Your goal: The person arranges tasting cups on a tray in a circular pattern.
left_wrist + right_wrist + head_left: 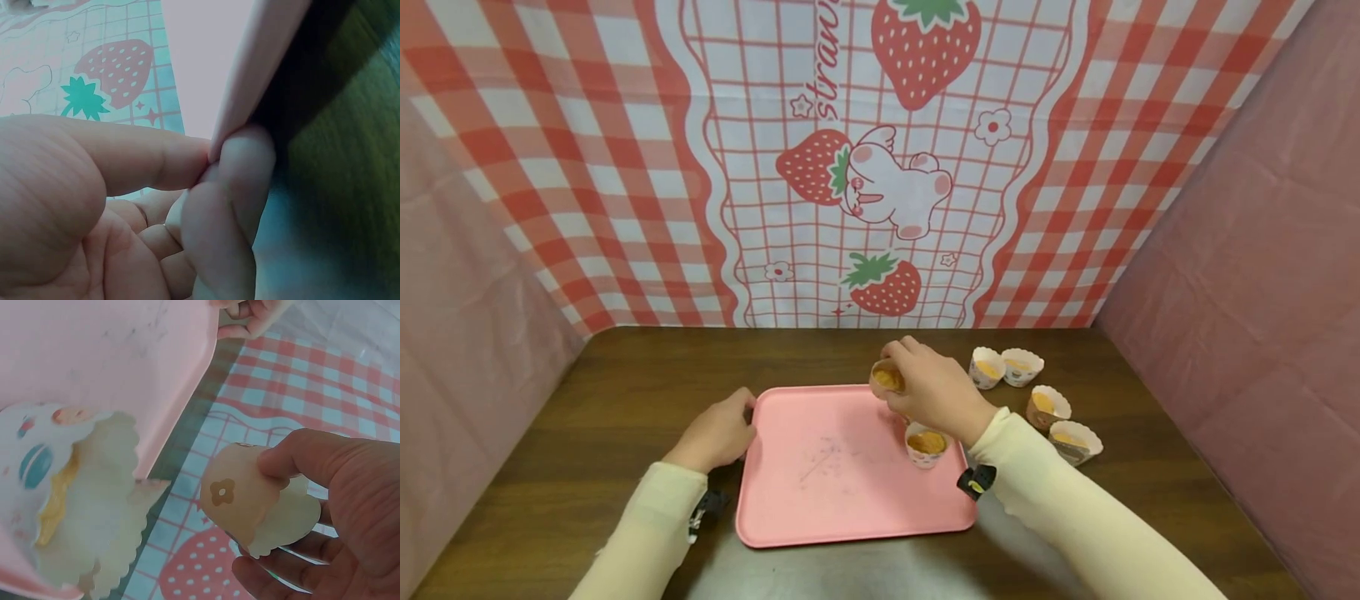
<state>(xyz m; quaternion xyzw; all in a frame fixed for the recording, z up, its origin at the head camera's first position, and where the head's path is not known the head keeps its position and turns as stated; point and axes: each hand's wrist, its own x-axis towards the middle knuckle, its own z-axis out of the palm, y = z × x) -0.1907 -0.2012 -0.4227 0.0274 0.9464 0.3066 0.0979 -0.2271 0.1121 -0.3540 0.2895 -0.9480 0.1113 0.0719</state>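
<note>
My left hand [718,432] pinches the left rim of a pink tray [827,492] between thumb and fingers, as the left wrist view shows close up. My right hand [938,385] holds a light brown paper-cup cupcake [887,380] over the tray's far edge, thumb on one side and fingers on the other. A small flower print shows on this cup in the right wrist view. On the right part of the tray stands a white printed cupcake [926,445] with a golden top, below my right wrist.
Right of the tray, two white-cup cupcakes [1022,367] stand side by side near the back. Closer in are a brown-cup cupcake [1048,407] and a grey-printed cupcake [1075,440]. A checked strawberry cloth [662,167] hangs behind the wooden table [595,433].
</note>
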